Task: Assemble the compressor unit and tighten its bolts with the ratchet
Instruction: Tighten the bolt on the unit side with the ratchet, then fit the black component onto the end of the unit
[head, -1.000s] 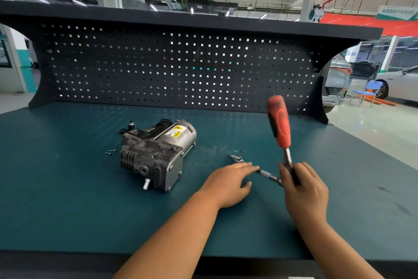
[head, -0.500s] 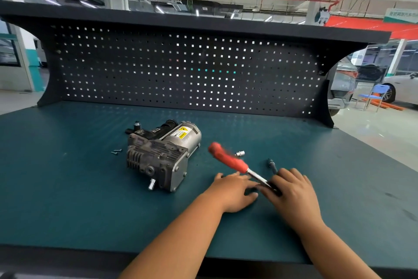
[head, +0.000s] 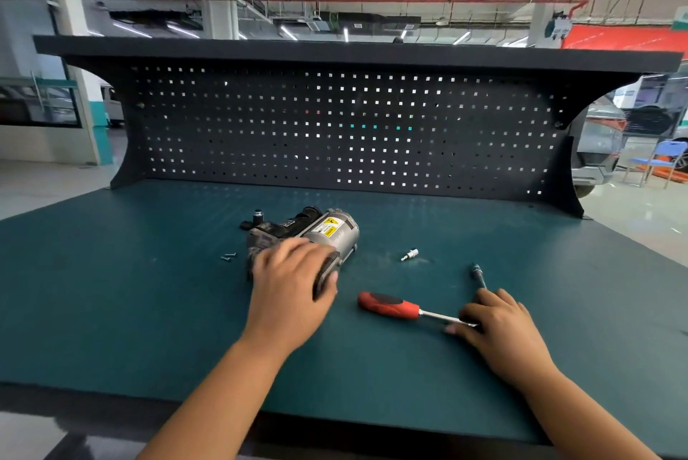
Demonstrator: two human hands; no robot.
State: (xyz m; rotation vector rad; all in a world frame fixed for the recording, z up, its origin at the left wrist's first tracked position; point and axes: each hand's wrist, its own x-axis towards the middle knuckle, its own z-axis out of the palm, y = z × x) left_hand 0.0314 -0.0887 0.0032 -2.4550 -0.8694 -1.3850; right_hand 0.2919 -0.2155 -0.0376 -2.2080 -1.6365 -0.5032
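The grey compressor unit (head: pixel 331 230), with a yellow warning label on its motor can, lies on the green bench top (head: pixel 149 310). My left hand (head: pixel 290 284) grips its near end, fingers over the top and thumb down the right side, hiding the front block. The ratchet (head: pixel 391 305) lies flat on the bench, its red handle pointing left. My right hand (head: pixel 495 321) holds the ratchet's metal head end, which it covers. An extension bar (head: pixel 478 275) lies just beyond my right hand.
A small socket (head: pixel 409 255) lies right of the compressor. Two small bolts (head: pixel 228 256) lie to its left. A black cap (head: pixel 257 215) stands behind it. A dark pegboard (head: pixel 350 131) with a shelf on top closes the back of the bench.
The ratchet went from upright to lying flat on the bench. My left hand moved left from the extension bar onto the compressor. My right hand stayed on the ratchet head.
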